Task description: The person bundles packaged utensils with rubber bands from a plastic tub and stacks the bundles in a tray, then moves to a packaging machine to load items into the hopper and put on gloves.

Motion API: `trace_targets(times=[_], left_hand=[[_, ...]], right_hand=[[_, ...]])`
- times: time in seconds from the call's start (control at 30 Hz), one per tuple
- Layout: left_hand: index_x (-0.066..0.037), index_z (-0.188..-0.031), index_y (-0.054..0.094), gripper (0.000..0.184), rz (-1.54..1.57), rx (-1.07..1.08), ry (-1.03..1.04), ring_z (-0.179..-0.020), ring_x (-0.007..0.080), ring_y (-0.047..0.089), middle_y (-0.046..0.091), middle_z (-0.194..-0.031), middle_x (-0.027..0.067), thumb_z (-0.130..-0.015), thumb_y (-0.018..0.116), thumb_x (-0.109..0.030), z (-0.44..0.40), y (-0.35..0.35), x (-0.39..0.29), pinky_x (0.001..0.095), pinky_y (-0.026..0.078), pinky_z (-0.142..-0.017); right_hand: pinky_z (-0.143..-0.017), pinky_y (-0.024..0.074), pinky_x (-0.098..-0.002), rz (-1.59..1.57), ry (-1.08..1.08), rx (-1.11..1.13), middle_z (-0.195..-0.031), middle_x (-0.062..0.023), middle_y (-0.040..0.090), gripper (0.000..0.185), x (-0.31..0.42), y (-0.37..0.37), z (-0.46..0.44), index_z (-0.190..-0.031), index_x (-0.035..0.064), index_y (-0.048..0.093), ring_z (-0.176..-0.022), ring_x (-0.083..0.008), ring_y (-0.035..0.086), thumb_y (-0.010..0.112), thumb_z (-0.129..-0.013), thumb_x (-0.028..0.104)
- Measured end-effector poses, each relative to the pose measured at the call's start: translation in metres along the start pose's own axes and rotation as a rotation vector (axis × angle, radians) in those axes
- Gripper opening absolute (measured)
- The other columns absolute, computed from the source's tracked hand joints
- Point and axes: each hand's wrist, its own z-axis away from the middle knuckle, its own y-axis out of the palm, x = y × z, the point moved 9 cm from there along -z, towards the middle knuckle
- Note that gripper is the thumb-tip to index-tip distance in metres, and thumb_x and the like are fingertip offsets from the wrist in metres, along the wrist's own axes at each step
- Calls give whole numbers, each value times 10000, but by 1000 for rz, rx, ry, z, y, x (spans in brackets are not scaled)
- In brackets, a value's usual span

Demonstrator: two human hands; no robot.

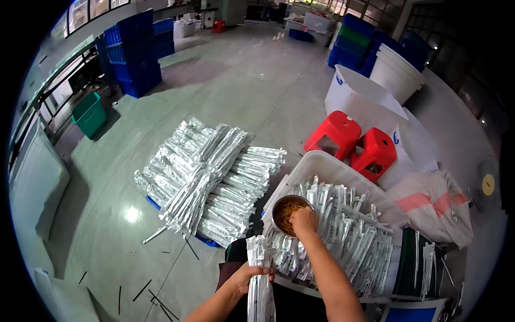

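Note:
My left hand (250, 276) is wrapped around an upright bundle of long silver foil packets (259, 300) in front of my lap. A round metal bowl (275, 217) of thin yellow-brown rubber bands (290, 213) sits on the loose foil packets (343, 228) in a white plastic bin (316, 159). Into this bowl reaches my right hand (303, 221), fingers drawn together among the bands; their tips are hidden. To the left, tied-looking bundles of the same foil packets (209, 172) lie stacked crosswise over a blue crate (206, 241).
Two red stools (335, 131) stand just beyond the bin, near large white tubs (359, 91). A white woven sack (432, 206) lies at the right. Thin dark sticks (142, 290) are scattered on the floor. Stacked blue crates (133, 53) and a green bin (89, 115) stand at the left.

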Motion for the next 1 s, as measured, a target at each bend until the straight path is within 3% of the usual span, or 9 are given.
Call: trace_targets(times=[0.1,0.3,0.37,0.5,0.57,0.77,0.87,0.97,1.0], left_hand=[[21,-949,496,302,54,45,39,-706,197,553,540,-743,96,-668,582,-52,2,5,-5,310,454,-672],[-8,-1010,466,394,-58,63,38,-693,200,545,537,-778,95,-646,605,-71,-2,23,-3,319,446,-659],[-7,-1026,475,423,-129,37,92,-697,192,561,546,-762,93,-648,636,-109,3,23,-5,294,455,-648],[-4,-950,532,324,-362,-18,140,-658,151,552,571,-752,78,-661,649,-94,10,49,-12,265,441,-635],[-7,-916,554,281,-372,-27,115,-665,134,552,573,-755,63,-664,652,-85,12,60,-7,251,439,-633],[-3,-927,549,318,-456,-16,97,-671,134,550,568,-748,61,-645,667,-88,8,79,16,246,441,-623],[12,-1062,455,553,-279,407,-59,-633,159,538,532,-699,87,-584,698,-122,16,125,55,248,436,-590],[29,-1074,428,574,-273,605,-189,-598,155,515,522,-693,88,-596,691,-147,28,151,79,238,409,-551],[29,-1085,420,591,-231,600,-187,-591,154,511,515,-681,85,-596,697,-152,29,149,75,238,404,-548]], right_hand=[[-692,433,-364,-62,-64,-131,-730,-69,586,135,11,-21,9,-669,95,651,-808,-241,525,549,-728,161],[-672,449,-370,-67,-134,-197,-744,-82,588,131,24,-47,25,-699,78,643,-819,-247,534,552,-734,166],[-644,445,-378,-220,-86,-239,-708,-96,584,114,32,-74,42,-691,62,632,-739,-269,555,574,-722,155],[-579,434,-381,-546,-141,30,-641,-108,556,45,64,-108,112,-685,44,595,-634,-303,547,601,-663,83],[-554,435,-378,-498,-163,-142,-627,-110,559,65,63,-134,136,-674,27,592,-596,-303,547,605,-652,87],[-540,432,-378,-543,-8,-119,-634,-108,566,72,24,-137,167,-665,32,563,-608,-297,559,603,-666,92],[-579,427,-372,-467,117,-265,-700,-134,534,79,-20,-115,155,-720,38,493,-667,-320,537,561,-700,72],[-730,437,-323,-1138,144,-495,-764,-127,542,64,-64,-115,158,-667,-16,466,-748,-242,538,467,-721,17],[-768,435,-317,-1147,145,-570,-749,-123,558,111,-76,-113,179,-634,-42,457,-708,-224,548,406,-728,-13]])
